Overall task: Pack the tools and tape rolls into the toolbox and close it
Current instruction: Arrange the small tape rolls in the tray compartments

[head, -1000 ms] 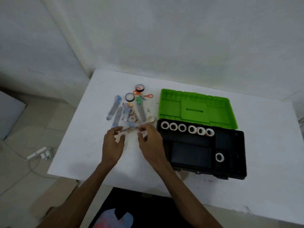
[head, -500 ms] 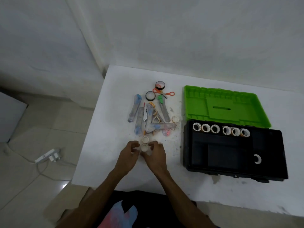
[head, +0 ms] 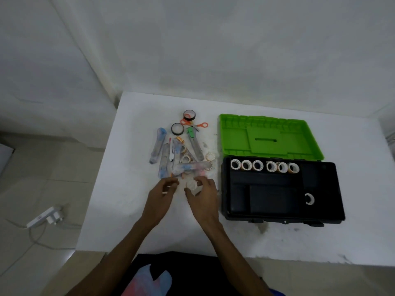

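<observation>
Two hands: both work at the near edge of the loose pile, close together but apart.
Right hand [head: 202, 194]: fingers curled round a small pale tape roll [head: 191, 185], pinching it just above the table [head: 277, 242].
Left hand [head: 162, 194]: fingers curled, with something small and pale at the fingertips; what it is I cannot tell.
Toolbox [head: 284, 214]: lies to the right of both hands, its long axis running left to right, so the right hand is nearer.
Green lid [head: 269, 139]: folded open behind the black base.
Packed rolls: a row of six rolls [head: 265, 166] stands along the far wall of the base; a lone roll [head: 309, 198] sits in the right compartment.
Loose pile: wrapped tools [head: 188, 167], two dark tape rolls [head: 177, 129] and orange scissors [head: 193, 123] lie just beyond the hands.
Next move, as a judgement: carry the held roll rightward over the toolbox's near-left wall.
</observation>
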